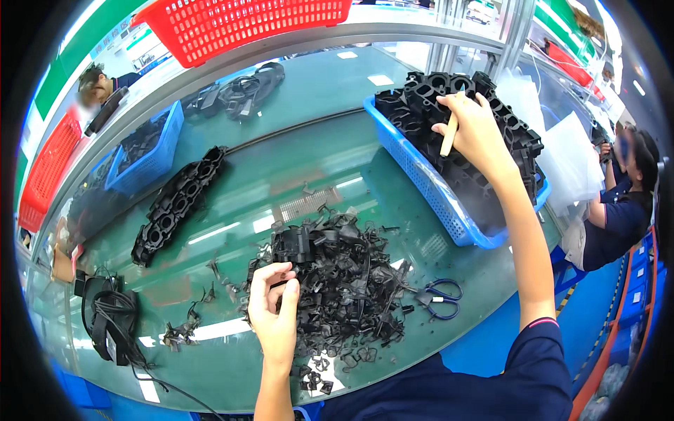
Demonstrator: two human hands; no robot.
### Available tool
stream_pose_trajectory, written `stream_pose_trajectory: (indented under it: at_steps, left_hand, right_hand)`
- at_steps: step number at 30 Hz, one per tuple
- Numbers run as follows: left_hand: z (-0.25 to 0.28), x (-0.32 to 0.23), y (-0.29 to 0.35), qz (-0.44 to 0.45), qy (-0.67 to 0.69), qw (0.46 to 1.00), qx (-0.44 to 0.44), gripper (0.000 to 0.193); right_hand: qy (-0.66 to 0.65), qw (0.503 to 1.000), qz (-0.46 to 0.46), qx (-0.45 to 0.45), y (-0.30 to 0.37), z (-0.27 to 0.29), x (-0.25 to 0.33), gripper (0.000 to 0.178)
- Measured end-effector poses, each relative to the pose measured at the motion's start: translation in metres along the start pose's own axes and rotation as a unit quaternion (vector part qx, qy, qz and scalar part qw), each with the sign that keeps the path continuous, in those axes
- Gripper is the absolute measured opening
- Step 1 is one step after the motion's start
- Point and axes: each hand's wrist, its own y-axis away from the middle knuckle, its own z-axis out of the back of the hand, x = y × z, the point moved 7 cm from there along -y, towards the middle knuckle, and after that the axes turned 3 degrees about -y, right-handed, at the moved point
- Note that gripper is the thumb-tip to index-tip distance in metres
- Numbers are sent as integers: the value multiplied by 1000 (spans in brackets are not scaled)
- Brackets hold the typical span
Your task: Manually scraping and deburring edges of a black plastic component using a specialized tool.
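Note:
My right hand grips a yellow-handled tool, perhaps a trimming knife; its small pointed tip shows above the fingers. That hand is over a blue basket, heaped with black moulded plastic parts that have round openings. Whether its fingertips touch a part, I cannot tell. My left hand is at the near left of a pile of black plastic scraps, its fingers half curled and apart from the thumb, with nothing visible between them. Just beyond its fingertips a blocky black piece lies on the pile.
Dark-blue-handled scissors lie right of the scraps. A long black part rests at the left, beyond a black corded device. A metal rail and red basket border the far side. Another person sits at the right.

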Motion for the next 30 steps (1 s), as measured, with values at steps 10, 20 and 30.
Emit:
stream_pose_trajectory:
  at_steps: [10, 20, 30]
  left_hand:
    - [-1, 2, 2, -4, -7, 1000, 5, 20]
    - [17, 7, -4, -12, 9, 997, -73, 27]
    - [25, 25, -6, 103, 211, 967, -100, 38]
  right_hand:
    - [18, 993, 2, -120, 9, 14, 12, 49]
    - [-351, 921, 135, 101, 54, -58, 202, 68]
    - [-584, 808, 13, 78, 49, -56, 204, 59]
